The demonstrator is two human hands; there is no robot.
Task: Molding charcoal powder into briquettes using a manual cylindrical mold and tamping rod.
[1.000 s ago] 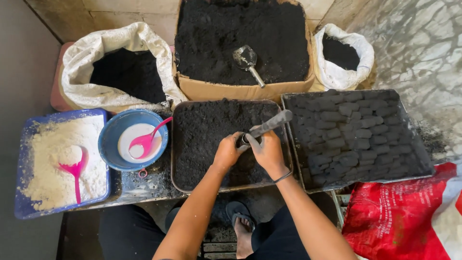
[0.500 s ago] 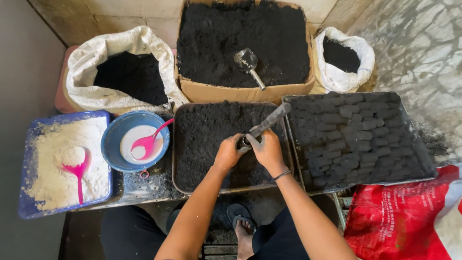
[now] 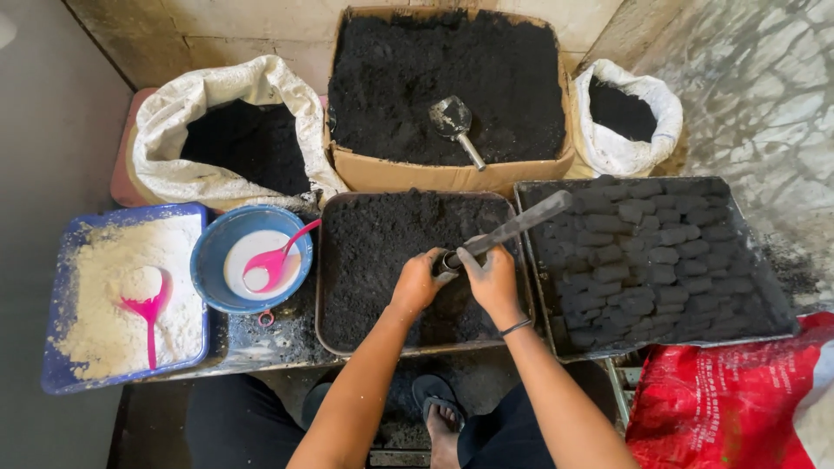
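Over the dark metal tray of black charcoal mix [image 3: 373,252], the right hand [image 3: 492,278] grips a long grey metal plunger rod [image 3: 514,227], now drawn further out toward the tray of pressed black briquettes [image 3: 647,252] than a second ago. The left hand [image 3: 420,280] stays clenched around the short metal mould tube [image 3: 450,260], so pressing appears underway.

left hand [image 3: 419,282] curled, right hand [image 3: 493,276] clenched, touching

A single head-worn camera looks steeply down from close above, facing the wall at the frame's top; the rectangular metal tray of black powder [image 3: 365,260] sits centre frame.
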